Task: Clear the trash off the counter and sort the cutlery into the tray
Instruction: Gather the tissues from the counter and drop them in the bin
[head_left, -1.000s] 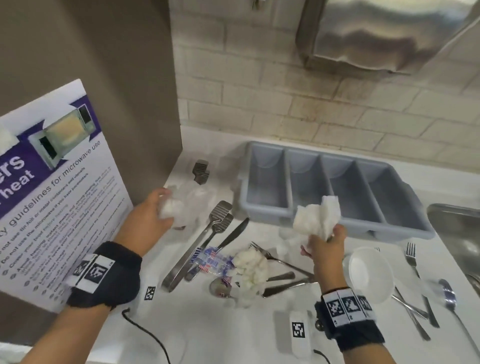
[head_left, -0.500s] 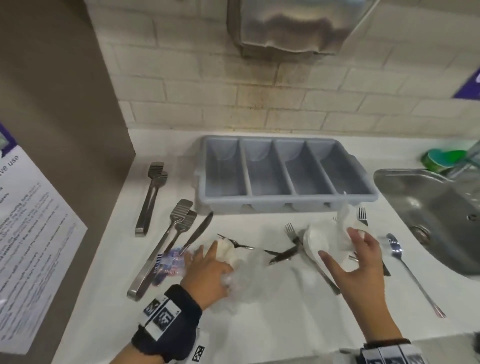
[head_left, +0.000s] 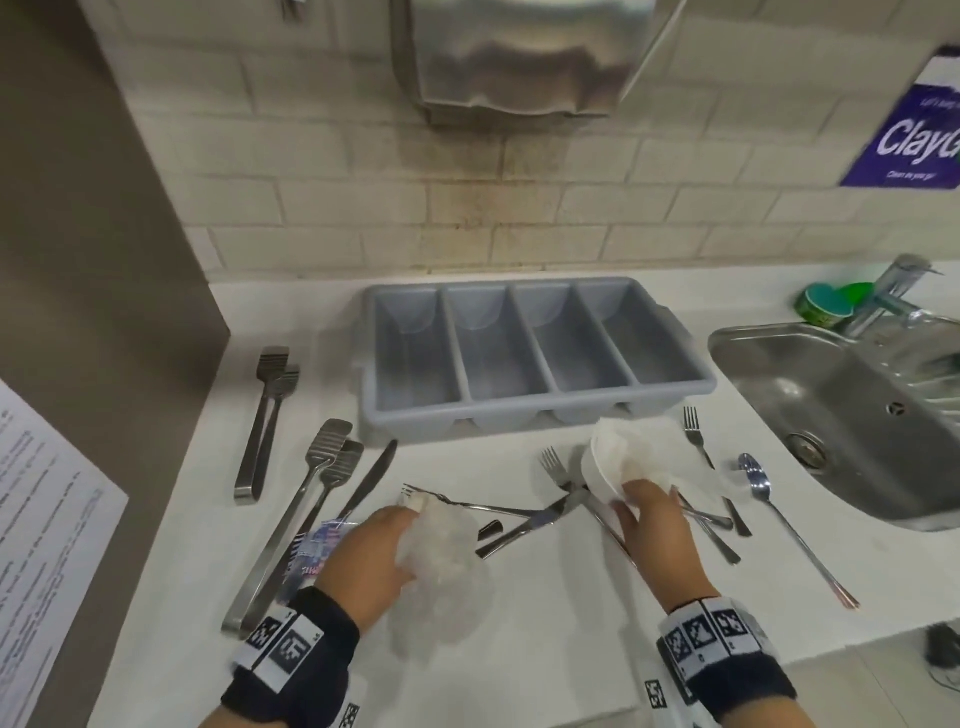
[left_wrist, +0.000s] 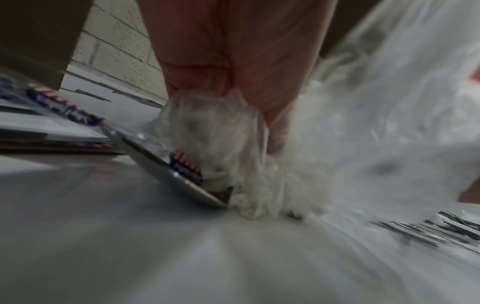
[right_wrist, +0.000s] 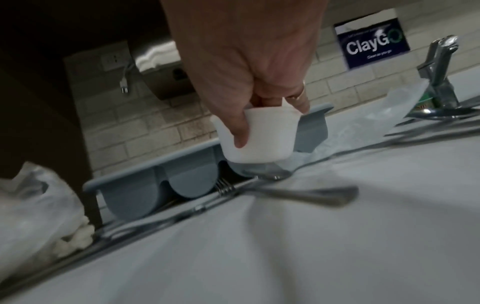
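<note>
Cup (right_wrist: 257, 135) tilted in right hand (head_left: 655, 525), rim toward tray (head_left: 519, 358)

wall: pale brick tile (head_left: 322, 171) | steel dispenser (head_left: 514, 57) | steel sink (head_left: 852, 415) | brown panel (head_left: 78, 260)

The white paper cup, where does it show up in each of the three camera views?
Head: the white paper cup is right of centre, tilted, gripped by the right hand, just in front of the grey cutlery tray.
Left wrist: not in view.
Right wrist: centre, cup pinched at its rim by the hand.
Shared landmark: the grey cutlery tray behind the cup.
</note>
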